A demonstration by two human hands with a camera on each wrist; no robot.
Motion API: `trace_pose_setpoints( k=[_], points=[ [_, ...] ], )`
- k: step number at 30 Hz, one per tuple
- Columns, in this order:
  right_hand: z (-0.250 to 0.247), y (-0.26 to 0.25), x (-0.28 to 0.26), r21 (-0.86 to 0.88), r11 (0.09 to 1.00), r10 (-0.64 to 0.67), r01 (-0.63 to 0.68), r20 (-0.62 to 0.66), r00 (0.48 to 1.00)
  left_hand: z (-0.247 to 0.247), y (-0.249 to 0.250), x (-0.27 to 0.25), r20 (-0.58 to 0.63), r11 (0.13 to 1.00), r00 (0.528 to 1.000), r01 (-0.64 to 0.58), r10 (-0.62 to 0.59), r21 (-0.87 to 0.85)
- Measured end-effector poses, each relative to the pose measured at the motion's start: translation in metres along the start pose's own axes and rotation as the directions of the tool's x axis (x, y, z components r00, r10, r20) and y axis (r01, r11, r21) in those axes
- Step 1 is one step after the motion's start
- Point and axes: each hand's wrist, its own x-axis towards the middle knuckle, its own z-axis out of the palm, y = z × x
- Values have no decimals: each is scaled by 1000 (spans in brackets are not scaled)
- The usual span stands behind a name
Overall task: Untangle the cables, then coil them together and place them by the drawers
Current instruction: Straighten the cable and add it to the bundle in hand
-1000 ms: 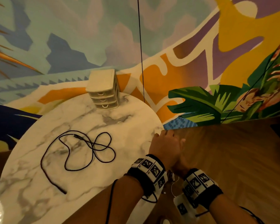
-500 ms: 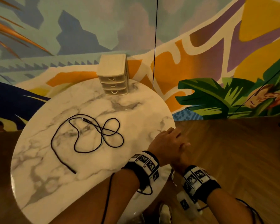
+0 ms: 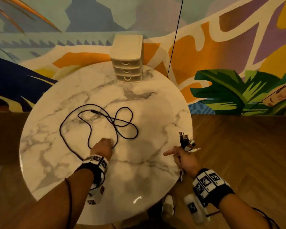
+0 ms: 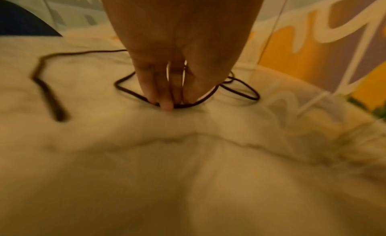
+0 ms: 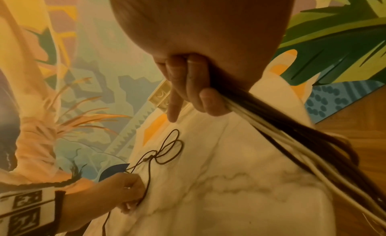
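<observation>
The left hand is pinching the near loop of the black cable lying tangled mid-table, while the right hand is gripping a bundle of black and white cables, index finger extended. Lifting slowly should free the crossings without tightening them. The round marble table is carrying the mini drawers at its far edge, against a painted mural wall.

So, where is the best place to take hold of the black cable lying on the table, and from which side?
Probably at the near bend of the black cable, where a single strand lies flat on the marble table, away from the crossed loops further back. Come from above on the near side and pinch it; the left hand already has its fingertips there. The right hand holds the cable bundle.
</observation>
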Motion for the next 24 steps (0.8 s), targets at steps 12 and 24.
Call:
trace_pose_setpoints(
  k=[12, 24],
  points=[
    [23, -2, 11, 122, 991, -58, 59, -9, 998, -17, -61, -35, 62, 927, 937, -350, 345, 133],
    [25, -3, 2, 57, 994, -94, 92, 43, 995, -9, -83, -53, 128, 941, 946, -314, 299, 123]
  ],
)
